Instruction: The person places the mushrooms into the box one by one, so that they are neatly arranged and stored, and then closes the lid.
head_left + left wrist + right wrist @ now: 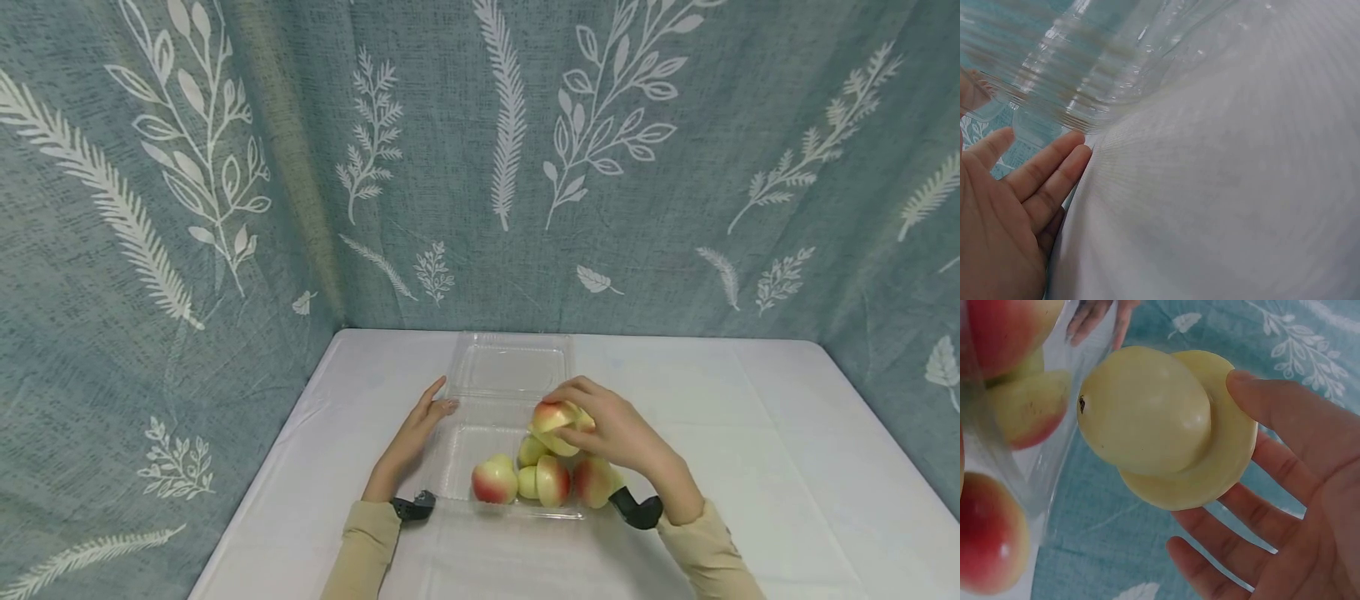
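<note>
My right hand (611, 429) grips a yellow-and-red mushroom-shaped piece (1147, 412), its pale rounded stem and wide cap facing the right wrist camera. Thumb and fingers hold it by the cap's edge, over the right side of a clear plastic clamshell box (457, 458). Inside the box sit several similar pieces, one with a red cap (495, 481) near the front and another tipped sideways (553, 481). My left hand (412, 433) is at the box's left side, fingers extended, fingertips right at its ribbed wall (1079, 119).
The clear lid (510, 371) lies folded back behind the box. One more red-yellow piece (595, 481) is at the box's right front corner, below my right wrist. A white cloth (750, 450) covers the table; a blue-green leaf-patterned curtain (450, 167) hangs behind and at the sides.
</note>
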`<state>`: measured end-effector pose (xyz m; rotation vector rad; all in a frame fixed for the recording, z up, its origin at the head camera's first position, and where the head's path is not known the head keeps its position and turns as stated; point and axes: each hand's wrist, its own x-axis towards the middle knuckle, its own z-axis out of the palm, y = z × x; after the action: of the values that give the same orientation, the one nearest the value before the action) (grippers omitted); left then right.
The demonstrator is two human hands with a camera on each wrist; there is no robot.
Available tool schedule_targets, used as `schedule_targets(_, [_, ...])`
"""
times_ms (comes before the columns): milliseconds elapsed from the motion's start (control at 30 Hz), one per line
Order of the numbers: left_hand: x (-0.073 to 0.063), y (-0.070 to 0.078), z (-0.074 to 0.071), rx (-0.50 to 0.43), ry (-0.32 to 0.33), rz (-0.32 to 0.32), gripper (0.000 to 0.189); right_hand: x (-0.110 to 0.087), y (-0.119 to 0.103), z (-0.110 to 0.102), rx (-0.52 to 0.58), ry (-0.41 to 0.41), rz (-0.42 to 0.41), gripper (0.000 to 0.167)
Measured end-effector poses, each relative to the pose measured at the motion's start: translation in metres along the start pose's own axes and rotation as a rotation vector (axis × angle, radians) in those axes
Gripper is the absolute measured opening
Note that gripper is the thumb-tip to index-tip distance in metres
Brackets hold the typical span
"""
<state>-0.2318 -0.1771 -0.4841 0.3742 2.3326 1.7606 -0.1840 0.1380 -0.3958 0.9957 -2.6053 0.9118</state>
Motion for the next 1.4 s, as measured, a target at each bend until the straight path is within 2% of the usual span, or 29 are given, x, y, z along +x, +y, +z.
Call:
schedule_targets(600, [-0.001, -0.001, 0.0, -0.008, -0.001, 0.011, 0.055, 0.015, -0.012, 0.02, 0.045, -0.045, -0.051, 0.036])
schedule_targets(1033, [-0.002, 0.001, 0.0, 0.0, 0.008, 0.007, 0.055, 0.022, -0.012, 0.027, 0.064, -0.07, -0.017, 0.034])
schedule_targets(1300, [0.01, -0.027, 0.0, -0.009, 0.048, 0.017, 0.055, 0.029, -0.005, 0.037, 0.137, -0.093, -0.02, 0.033])
schedule_targets(1400, [0.011, -0.031, 0.001, -0.003, 0.05, 0.025, 0.056, 0.031, -0.003, 0.04, 0.161, -0.106, -0.03, 0.033])
